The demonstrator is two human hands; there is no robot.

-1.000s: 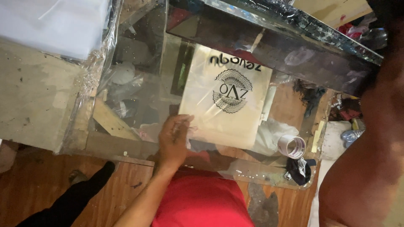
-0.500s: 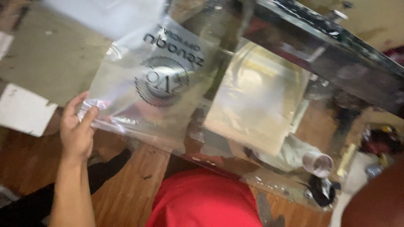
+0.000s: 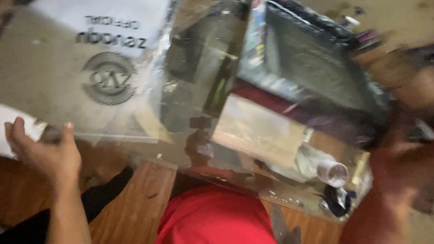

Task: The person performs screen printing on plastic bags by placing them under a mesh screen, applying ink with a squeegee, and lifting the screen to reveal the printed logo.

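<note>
My left hand [image 3: 43,151] grips the lower edge of a clear plastic bag [image 3: 68,90] with a round black emblem and dark lettering printed on it, held at the left of the view. My right arm rises along the right edge. My right hand [image 3: 409,86] is a blur against the right side of a dark framed screen [image 3: 316,68] that stands tilted up. Whether it grips the frame cannot be told. Below the screen lies a beige rectangular pad [image 3: 257,131] on the glass table [image 3: 190,153].
A white tape roll [image 3: 332,174] and a dark crumpled item [image 3: 337,201] sit by the table's near right corner. My red-clad lap [image 3: 212,219] and wooden floor [image 3: 135,203] show below. White sheets [image 3: 13,131] lie at the left behind the bag.
My left hand has carried the printed bag from the beige pad off to the left. The view has swung left and the dark screen now stands more raised.
</note>
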